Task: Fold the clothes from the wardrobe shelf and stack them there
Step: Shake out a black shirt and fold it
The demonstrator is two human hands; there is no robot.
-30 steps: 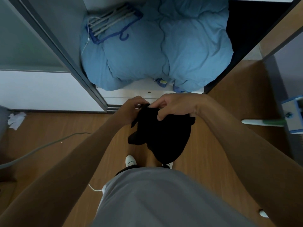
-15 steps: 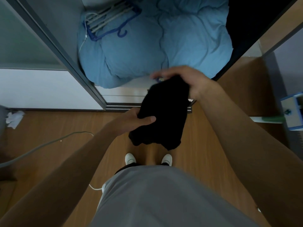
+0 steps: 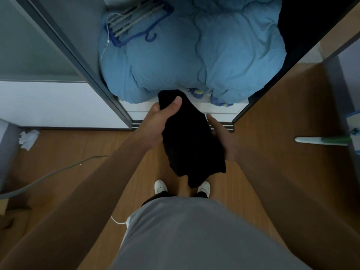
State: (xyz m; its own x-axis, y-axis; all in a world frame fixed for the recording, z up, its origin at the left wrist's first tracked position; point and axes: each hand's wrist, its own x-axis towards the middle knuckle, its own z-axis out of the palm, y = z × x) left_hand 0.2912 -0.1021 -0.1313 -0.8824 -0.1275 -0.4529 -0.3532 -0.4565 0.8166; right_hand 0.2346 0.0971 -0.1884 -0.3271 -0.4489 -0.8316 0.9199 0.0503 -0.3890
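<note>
The black garment (image 3: pixel 191 141) is held in the air in front of the open wardrobe, a long dark bundle slanting from the shelf edge down towards the person's feet. Its surface reads as plain black. The only label-like thing is a small blue and yellow patch (image 3: pixel 197 93) at the lower edge of the duvet, too small to read.

Just behind the garment's upper end runs the white wardrobe shelf (image 3: pixel 220 110), filled by a bulky light blue duvet (image 3: pixel 204 53). A blue plastic hanger rack (image 3: pixel 136 22) with grey bars lies on the duvet's far left part. Dark cloth (image 3: pixel 298 26) fills the wardrobe's right side. The grey sliding door frame (image 3: pixel 78 61) stands to the left.

Below, on the wooden floor (image 3: pixel 272 117), are two white shoes (image 3: pixel 160 187), the garment's lower tip hanging over the right one. A grey cable (image 3: pixel 58 171) and crumpled paper (image 3: pixel 28 138) lie to the left, and a white and green handle (image 3: pixel 321 141) to the right.

The left hand (image 3: pixel 157 123) grips the garment's upper end, thumb pressed over the front and fingers hidden behind. The right hand (image 3: pixel 222 137) lies along the garment's right edge with one finger stretched towards the shelf. The cloth hides the rest, so its hold cannot be told.
</note>
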